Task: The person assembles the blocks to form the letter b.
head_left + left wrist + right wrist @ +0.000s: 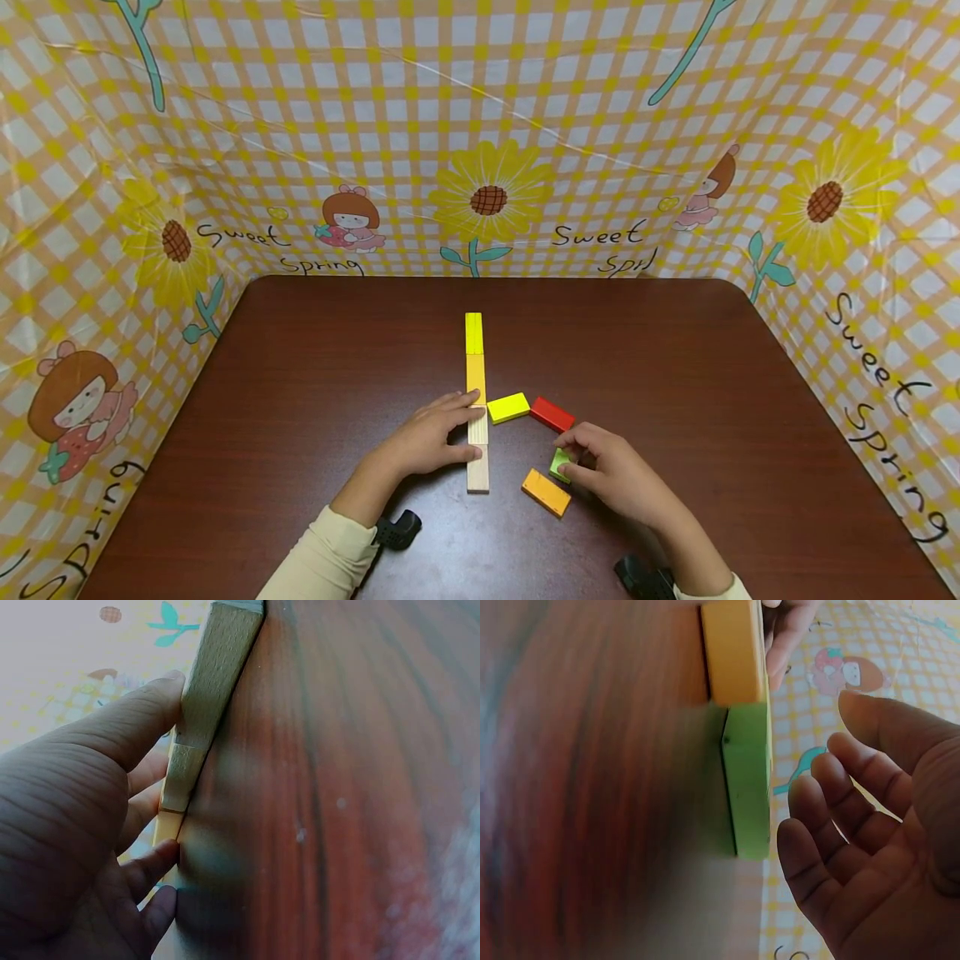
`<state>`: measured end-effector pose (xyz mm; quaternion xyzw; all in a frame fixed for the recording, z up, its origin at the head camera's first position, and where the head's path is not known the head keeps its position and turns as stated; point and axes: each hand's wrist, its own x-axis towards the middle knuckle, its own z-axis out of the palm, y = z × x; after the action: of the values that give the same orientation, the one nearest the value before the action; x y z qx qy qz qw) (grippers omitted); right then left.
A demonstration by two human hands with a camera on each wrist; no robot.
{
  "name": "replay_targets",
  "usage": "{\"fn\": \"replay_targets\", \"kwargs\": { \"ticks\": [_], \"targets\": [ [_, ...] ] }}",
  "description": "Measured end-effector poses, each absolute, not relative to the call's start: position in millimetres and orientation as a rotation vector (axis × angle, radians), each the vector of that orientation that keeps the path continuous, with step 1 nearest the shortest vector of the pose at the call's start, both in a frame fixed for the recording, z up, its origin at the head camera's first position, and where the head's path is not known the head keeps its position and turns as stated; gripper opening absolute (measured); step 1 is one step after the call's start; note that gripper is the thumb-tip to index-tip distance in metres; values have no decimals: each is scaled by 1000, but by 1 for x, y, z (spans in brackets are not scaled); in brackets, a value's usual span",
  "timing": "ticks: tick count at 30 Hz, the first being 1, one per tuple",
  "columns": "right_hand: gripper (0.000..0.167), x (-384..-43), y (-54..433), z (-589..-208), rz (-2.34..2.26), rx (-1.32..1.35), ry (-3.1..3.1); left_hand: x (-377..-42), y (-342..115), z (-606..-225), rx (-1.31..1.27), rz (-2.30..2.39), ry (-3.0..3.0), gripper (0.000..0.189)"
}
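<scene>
Down the middle of the table runs a straight row of blocks: a bright yellow block (474, 333), a golden-yellow block (476, 373) and two plain wooden blocks (478, 477). My left hand (427, 437) rests on this row, thumb and fingertips along its left side and top. To the right, a yellow block (508, 407), a red block (551, 412), a green block (558, 462) and an orange block (546, 493) form a curve. Loosely bent, the fingers of my right hand (618, 475) hover by the green block. The right wrist view shows these fingers apart from the green block (748, 784).
The dark brown wooden table (337, 350) has rounded far corners. A yellow checked cloth (600, 183) with flowers and cartoon figures rises around its back and sides. A black wrist device (400, 530) sits under the left wrist, another (641, 577) near the right.
</scene>
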<state>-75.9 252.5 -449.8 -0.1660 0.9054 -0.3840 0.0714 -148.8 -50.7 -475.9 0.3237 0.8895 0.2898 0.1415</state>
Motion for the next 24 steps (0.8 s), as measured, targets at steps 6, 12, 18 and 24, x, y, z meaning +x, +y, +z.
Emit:
{"fn": "replay_targets", "kwargs": {
  "ticks": [6,12,18,24],
  "targets": [
    [22,-72,241,-448,-1061,-575,2681,-149,-51,-476,933,833,2571,61],
    [23,-71,235,-450,-1005,-714,2675,-150,-51,-478,939,825,2580,62],
    [22,-72,232,-452,-940,-735,2679,-150,-50,-478,950,819,2587,61],
    [21,-73,230,-452,-900,-809,2673,-150,-50,-478,957,828,2588,61]
  ]
}}
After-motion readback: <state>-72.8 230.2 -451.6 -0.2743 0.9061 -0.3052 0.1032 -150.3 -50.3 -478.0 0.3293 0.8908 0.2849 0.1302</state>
